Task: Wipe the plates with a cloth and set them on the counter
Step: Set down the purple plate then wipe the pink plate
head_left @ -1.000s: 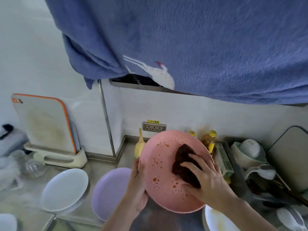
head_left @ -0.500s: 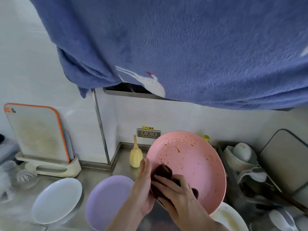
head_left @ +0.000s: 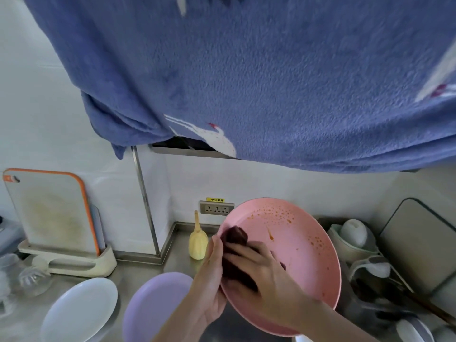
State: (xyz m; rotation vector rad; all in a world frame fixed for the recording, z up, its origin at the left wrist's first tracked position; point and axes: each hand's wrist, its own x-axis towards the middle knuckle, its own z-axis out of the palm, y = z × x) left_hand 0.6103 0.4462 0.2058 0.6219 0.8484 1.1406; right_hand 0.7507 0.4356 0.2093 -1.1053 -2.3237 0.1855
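A pink plate [head_left: 296, 253] with orange sauce spots is held tilted toward me above the sink. My left hand [head_left: 209, 287] grips its left rim. My right hand [head_left: 261, 275] presses a dark brown cloth [head_left: 234, 239] against the plate's left inner face, fingers curled over it. On the steel counter [head_left: 138, 272] to the left lie a lilac plate [head_left: 153, 307] and a white plate [head_left: 79, 309].
A big blue towel [head_left: 246, 77] hangs overhead and fills the upper view. A cutting board [head_left: 49, 211] stands in a holder at the left. A yellow brush [head_left: 197, 245] stands by the wall socket. A dish rack [head_left: 370, 262] with bowls and cups is at the right.
My right hand slid the cloth from the plate's centre down to its left side, then slightly upward along the rim. The plate stayed tilted in my left hand.
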